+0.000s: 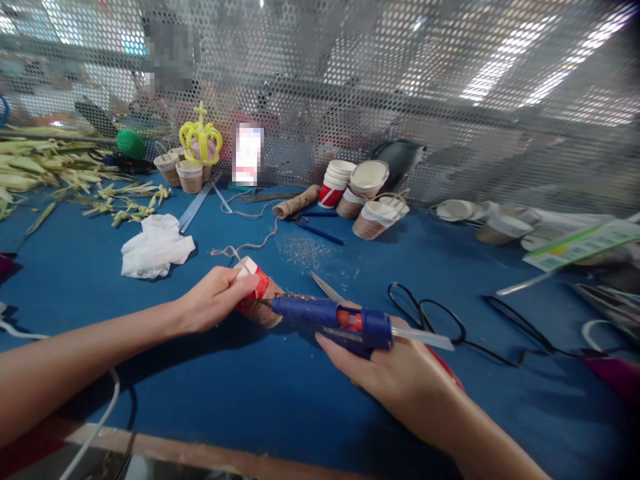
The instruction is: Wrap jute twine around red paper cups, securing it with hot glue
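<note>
My left hand (220, 297) is closed around a red-and-white paper cup (262, 285), tilted on its side and partly wrapped in brown twine. A loose strand of twine (245, 248) runs from the cup back to a twine roll (297, 202). In my right hand (395, 373) is a blue glue gun (330, 317), its nozzle at the wrapped part of the cup; whether it touches I cannot tell. A clear glue stick (425, 338) juts from its rear. A pointed metal blade (326, 288) shows behind the gun, with a red edge (444, 367) beside my wrist.
Twine-wrapped cups (377, 217) and stacked paper cups (340, 177) stand at the back. A crumpled white tissue (156, 247) lies left, near dry husks (30, 163) and a yellow crown (201, 140). Black cable (440, 320) loops at right. Perforated metal (310, 87) borders the table.
</note>
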Demonstrator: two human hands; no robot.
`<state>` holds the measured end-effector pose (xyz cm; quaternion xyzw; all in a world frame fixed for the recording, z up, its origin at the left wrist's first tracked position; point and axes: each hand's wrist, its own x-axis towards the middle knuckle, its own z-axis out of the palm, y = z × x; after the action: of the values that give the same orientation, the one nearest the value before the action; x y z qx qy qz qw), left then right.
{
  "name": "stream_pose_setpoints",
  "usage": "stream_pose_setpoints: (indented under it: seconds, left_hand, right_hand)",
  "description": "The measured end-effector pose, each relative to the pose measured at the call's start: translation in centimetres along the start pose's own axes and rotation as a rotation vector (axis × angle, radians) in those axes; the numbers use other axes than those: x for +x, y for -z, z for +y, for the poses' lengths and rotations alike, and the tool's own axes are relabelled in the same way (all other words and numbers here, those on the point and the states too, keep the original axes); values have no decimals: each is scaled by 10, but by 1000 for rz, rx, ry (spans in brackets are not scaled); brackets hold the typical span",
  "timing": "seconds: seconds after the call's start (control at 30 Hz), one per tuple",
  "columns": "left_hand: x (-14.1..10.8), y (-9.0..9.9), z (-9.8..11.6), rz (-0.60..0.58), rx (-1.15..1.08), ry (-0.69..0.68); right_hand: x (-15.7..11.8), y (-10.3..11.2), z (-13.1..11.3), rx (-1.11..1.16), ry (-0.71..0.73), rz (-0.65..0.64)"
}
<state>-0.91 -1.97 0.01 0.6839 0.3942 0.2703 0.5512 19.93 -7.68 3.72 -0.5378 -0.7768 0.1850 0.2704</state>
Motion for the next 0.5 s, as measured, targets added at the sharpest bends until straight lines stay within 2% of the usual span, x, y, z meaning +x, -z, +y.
stream_pose_setpoints:
  seconds: [0.23,0.37,0.5]
  left_hand:
    - [-2,3,-3,26,174,-18]
    - [-2,3,-4,40,232,-41]
    - [-3,2,-2,34,245,-66]
  right_hand:
    - [3,2,3,-5,-12,21]
    - [2,3,9,51,-123,-64]
    - [1,3,17,33,-101,-117]
